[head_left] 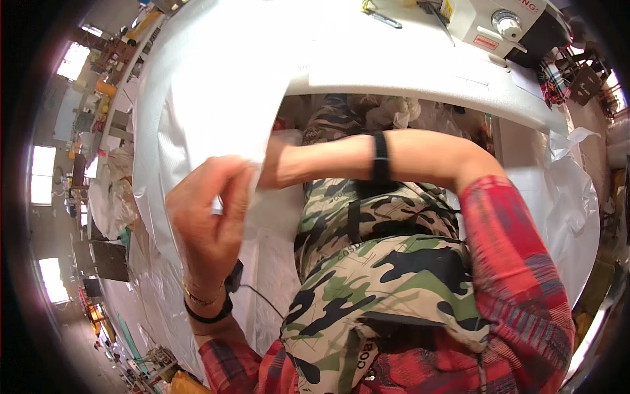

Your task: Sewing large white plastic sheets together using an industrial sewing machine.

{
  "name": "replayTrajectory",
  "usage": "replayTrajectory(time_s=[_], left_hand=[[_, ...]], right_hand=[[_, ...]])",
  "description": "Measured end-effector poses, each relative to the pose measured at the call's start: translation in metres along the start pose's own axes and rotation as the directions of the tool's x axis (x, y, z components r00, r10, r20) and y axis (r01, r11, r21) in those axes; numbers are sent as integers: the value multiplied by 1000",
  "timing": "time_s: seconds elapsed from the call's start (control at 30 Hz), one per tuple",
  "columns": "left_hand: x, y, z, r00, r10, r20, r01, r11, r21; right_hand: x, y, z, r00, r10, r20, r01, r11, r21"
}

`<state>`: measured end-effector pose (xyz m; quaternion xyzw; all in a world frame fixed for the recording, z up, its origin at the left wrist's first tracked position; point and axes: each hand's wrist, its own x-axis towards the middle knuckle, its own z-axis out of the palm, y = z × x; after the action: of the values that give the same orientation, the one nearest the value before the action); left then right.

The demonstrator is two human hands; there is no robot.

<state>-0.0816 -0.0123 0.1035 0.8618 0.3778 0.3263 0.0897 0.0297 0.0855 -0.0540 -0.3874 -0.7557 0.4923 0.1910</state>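
A wide white plastic-like sheet (223,98) hangs over the left front of the white table and down toward my lap. My left hand (211,207) is at its lower edge, thumb and fingers closed together on the material, slightly smeared by motion. From the right, my right forearm crosses in front of me. Its hand (270,165) goes behind the sheet beside my left hand; only a blurred part near the wrist shows, and the fingers are hidden.
A white sewing machine (489,33) stands at the far right of the table (394,62). Thread snips (383,18) lie to its left. Translucent plastic sheeting (558,190) hangs at the right. A camouflage apron (387,276) covers my lap. Cluttered shelves and benches line the left.
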Motion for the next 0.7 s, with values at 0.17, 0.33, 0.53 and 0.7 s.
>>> replayTrajectory(time_s=[0.17, 0.33, 0.53, 0.7], left_hand=[[17, 12, -6, 906, 195, 375, -296, 926, 234], [-42, -7, 50, 922, 86, 378, -186, 954, 235], [-100, -25, 107, 947, -317, 52, 317, 948, 8], [-110, -30, 125, 632, -676, 380, 682, 253, -686]], right_hand=[[36, -26, 34, 983, -43, 181, 82, 974, -209], [-28, -10, 22, 928, -355, 108, 370, 913, -174], [-107, 25, -51, 923, -278, 265, 381, 756, -532], [-111, 17, -68, 757, -638, 139, 542, 496, -678]])
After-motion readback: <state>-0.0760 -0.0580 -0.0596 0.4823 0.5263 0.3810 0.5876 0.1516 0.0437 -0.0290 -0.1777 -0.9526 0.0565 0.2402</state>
